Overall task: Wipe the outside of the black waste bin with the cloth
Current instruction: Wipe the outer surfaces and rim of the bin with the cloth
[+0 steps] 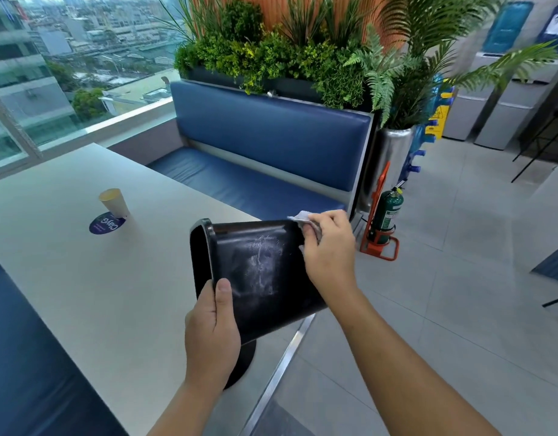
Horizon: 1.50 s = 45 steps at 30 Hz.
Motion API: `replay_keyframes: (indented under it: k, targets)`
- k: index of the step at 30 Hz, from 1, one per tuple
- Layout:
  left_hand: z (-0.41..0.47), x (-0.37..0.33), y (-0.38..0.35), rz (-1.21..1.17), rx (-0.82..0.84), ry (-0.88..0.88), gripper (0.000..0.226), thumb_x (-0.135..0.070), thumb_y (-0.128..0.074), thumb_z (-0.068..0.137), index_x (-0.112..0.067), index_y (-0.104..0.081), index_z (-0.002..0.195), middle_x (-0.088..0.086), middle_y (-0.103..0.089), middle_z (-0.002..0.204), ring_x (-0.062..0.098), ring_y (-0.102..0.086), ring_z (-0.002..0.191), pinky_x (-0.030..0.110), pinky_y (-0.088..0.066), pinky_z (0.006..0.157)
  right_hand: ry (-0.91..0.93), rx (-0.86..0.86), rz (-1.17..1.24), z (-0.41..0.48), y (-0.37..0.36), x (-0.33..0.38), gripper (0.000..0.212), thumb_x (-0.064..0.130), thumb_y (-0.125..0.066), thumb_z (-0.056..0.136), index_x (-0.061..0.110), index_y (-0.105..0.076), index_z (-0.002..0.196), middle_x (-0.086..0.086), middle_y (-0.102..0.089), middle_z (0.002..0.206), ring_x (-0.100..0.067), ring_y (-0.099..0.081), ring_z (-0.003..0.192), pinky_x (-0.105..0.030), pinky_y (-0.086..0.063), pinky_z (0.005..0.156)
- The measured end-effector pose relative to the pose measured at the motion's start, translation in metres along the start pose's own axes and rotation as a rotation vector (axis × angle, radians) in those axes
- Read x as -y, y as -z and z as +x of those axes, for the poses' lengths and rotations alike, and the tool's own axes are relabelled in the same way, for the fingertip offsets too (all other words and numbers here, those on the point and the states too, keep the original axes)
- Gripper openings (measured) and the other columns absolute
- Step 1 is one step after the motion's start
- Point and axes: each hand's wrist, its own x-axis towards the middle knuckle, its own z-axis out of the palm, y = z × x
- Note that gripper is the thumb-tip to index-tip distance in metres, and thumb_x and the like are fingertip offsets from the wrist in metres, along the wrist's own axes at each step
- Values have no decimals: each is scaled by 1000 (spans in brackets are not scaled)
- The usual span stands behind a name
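The black waste bin [259, 272] is held on its side in the air, just off the table's right edge, its open mouth facing left. Pale streaks mark its upward-facing wall. My left hand [211, 328] grips the rim at the near side, thumb lying on the outer wall. My right hand [328, 247] presses a small grey-white cloth [299, 218] against the bin's far right end, near its base. Most of the cloth is hidden under my fingers.
A white table [82, 278] lies to the left, with a paper cup [113, 202] next to a round blue sticker [105, 223]. A blue padded bench [265, 146] with plants stands behind. A green fire extinguisher [386, 215] in an orange stand sits on the tiled floor at right.
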Motion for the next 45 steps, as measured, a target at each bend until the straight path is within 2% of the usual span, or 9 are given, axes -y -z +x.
replay_keyframes:
  k: [3, 8, 12, 20, 27, 31, 33, 38, 45]
  targets:
    - [3, 0, -1, 10, 14, -22, 46, -46, -38, 107, -15, -41, 73, -10, -41, 59, 10, -39, 56, 23, -31, 53, 116, 62, -19, -16, -19, 20, 22, 10, -63, 100, 22, -76, 113, 7, -57, 105, -17, -51, 101, -19, -39, 95]
    - [14, 6, 0, 7, -44, 9, 44, -39, -39, 113, -16, -52, 78, -5, -53, 63, 12, -49, 60, 24, -38, 55, 309, 118, 96, -59, -39, 43, 27, -2, -66, 93, 7, -75, 117, -1, -66, 117, -21, -55, 108, -16, -40, 103]
    - [27, 10, 9, 6, -68, 11, 46, -40, -38, 115, -17, -54, 79, -9, -60, 69, 11, -53, 65, 23, -40, 57, 511, 195, 130, -91, -34, 21, 22, 0, -66, 97, 7, -76, 116, -1, -68, 119, -23, -59, 108, -27, -49, 98]
    - [26, 3, 11, -14, 31, 42, 50, -44, -37, 114, -12, -43, 76, -10, -38, 59, 14, -39, 58, 44, -40, 57, 286, 63, 21, -33, -31, 5, 32, -2, -66, 94, 11, -74, 122, 1, -69, 123, -23, -55, 114, -31, -43, 106]
    - [38, -3, 5, -113, 17, 71, 45, -37, -39, 115, -21, -60, 78, -19, -63, 65, 0, -55, 62, 20, -43, 61, 515, 176, 122, -67, -43, 39, 31, -4, -56, 95, 10, -77, 112, 2, -69, 111, -21, -49, 100, -43, -47, 88]
    - [49, 10, 14, -223, 29, 159, 73, -71, -40, 100, -1, -62, 95, 10, -70, 85, 27, -64, 80, 57, -54, 86, 583, 297, 152, -104, -32, 8, 30, 10, -50, 106, 11, -76, 119, 2, -68, 121, -19, -51, 112, -40, -48, 97]
    - [45, 14, 12, -257, 16, 176, 73, -72, -40, 97, -4, -66, 102, 22, -73, 101, 40, -68, 98, 58, -54, 94, 575, 297, 147, -102, -34, 7, 28, 4, -53, 104, 10, -76, 119, 0, -68, 123, -23, -54, 116, -42, -48, 100]
    - [28, 7, 1, -158, 12, 107, 40, -37, -38, 115, -30, -72, 96, -14, -77, 92, 1, -68, 86, 18, -49, 77, 483, 235, 122, -60, -54, 38, 34, 0, -55, 98, 4, -70, 129, -6, -65, 135, -29, -54, 127, -38, -42, 113]
    - [22, 7, 11, -59, -25, 54, 49, -51, -37, 109, -21, -40, 70, -4, -38, 62, 14, -36, 60, 39, -34, 60, 284, 270, 12, -16, -39, 5, 44, 1, -51, 101, 12, -61, 142, -5, -55, 152, -28, -37, 151, -45, -20, 128]
